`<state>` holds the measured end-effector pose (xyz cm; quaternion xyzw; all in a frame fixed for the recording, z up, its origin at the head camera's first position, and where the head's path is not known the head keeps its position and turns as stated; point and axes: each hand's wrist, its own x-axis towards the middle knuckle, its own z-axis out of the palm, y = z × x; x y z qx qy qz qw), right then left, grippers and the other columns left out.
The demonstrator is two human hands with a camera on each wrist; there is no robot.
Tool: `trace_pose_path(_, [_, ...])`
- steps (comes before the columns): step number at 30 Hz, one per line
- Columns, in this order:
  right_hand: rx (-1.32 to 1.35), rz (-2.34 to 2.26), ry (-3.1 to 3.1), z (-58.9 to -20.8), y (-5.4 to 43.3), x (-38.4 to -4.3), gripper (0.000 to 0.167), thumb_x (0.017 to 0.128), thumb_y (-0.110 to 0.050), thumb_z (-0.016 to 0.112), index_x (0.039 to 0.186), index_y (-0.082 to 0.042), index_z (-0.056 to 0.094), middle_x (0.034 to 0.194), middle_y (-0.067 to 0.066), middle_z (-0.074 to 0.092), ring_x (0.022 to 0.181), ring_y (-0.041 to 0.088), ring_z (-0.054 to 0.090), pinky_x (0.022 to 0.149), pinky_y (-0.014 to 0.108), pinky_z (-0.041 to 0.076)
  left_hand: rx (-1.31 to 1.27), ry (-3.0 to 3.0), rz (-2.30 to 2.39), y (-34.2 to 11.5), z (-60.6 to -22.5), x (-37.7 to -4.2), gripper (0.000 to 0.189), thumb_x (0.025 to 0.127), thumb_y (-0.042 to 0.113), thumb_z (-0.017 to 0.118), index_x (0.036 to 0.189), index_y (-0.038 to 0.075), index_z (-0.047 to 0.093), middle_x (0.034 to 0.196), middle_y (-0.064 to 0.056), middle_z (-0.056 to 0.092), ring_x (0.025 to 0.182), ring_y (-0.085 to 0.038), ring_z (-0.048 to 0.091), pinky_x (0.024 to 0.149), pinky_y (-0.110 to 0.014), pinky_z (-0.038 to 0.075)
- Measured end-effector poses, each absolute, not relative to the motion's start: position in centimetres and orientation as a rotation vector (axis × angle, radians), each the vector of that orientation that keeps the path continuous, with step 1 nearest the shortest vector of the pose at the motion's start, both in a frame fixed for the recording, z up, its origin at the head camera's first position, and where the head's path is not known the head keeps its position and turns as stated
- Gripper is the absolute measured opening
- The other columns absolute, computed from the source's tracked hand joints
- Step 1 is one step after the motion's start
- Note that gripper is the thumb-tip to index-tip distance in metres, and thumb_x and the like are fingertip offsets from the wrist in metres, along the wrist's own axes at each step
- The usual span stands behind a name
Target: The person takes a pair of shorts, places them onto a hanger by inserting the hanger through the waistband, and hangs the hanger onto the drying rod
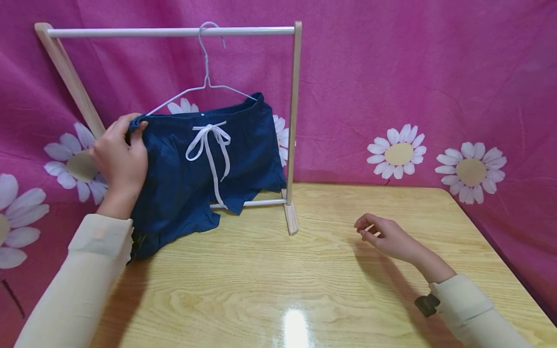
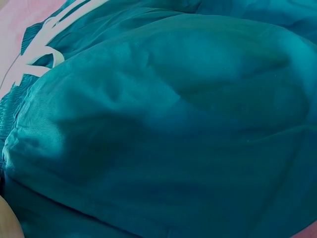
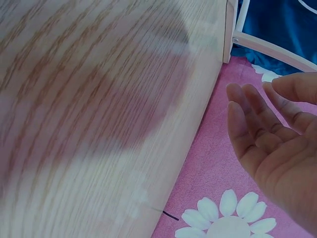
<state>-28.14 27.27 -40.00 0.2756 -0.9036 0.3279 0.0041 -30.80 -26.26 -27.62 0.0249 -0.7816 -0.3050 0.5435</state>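
Navy shorts (image 1: 174, 164) with a white drawstring bow (image 1: 211, 129) hang from a white wire hanger (image 1: 207, 82), whose ends go inside the waistband. The hanger's hook is over the top bar of a rack. My left hand (image 1: 122, 150) pinches the left end of the waistband between thumb and fingers. In the left wrist view the shorts (image 2: 163, 124) fill nearly everything, with the bow at upper left. Over the right part of the table, my right hand (image 1: 389, 237) holds nothing, its fingers loosely bent. The right wrist view shows that hand (image 3: 277, 144) with its palm visible.
The rack has a white top bar (image 1: 130, 32) and wooden posts (image 1: 294, 111); its right foot (image 1: 291, 220) stands on the wood-grain table (image 1: 243, 285). Behind hangs a pink cloth (image 1: 370, 72) printed with white daisies. A dark band (image 1: 427, 304) is at the right cuff.
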Motion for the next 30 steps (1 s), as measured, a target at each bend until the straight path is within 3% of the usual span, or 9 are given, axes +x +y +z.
trace_pose_path(9, [0.91, 1.034, -2.802, -40.2, 27.4, -28.3, 0.011, 0.097, 0.005, 0.059, 0.108, 0.003, 0.062, 0.098, 0.015, 0.068, 0.082, 0.026, 0.067, 0.068, 0.026, 0.055, 0.044, -1.861, -0.753, -26.0, -28.1, -30.9, 0.038, 0.099, 0.041, 0.063, 0.119, 0.011, 0.075, 0.118, -0.01, 0.074, 0.111, -0.033, 0.068, 0.096, -0.053, 0.048])
trace_pose_path(16, [0.934, 1.064, -2.807, -40.2, 27.2, -28.1, 0.011, 0.098, 0.004, 0.059, 0.108, 0.002, 0.062, 0.098, 0.014, 0.068, 0.083, 0.027, 0.067, 0.069, 0.027, 0.055, -0.003, -1.871, -0.881, -25.9, -28.1, -30.9, 0.035, 0.096, 0.035, 0.069, 0.119, 0.009, 0.075, 0.118, -0.01, 0.074, 0.115, -0.029, 0.067, 0.104, -0.041, 0.047])
trace_pose_path(30, [0.962, 1.093, -2.827, -40.4, 27.0, -28.0, 0.01, 0.098, 0.005, 0.058, 0.107, 0.003, 0.062, 0.098, 0.015, 0.067, 0.084, 0.025, 0.067, 0.07, 0.026, 0.056, -0.05, -1.916, -0.943, -26.0, -29.0, -31.3, 0.037, 0.099, 0.031, 0.066, 0.123, 0.003, 0.07, 0.123, -0.014, 0.071, 0.118, -0.033, 0.065, 0.107, -0.043, 0.045])
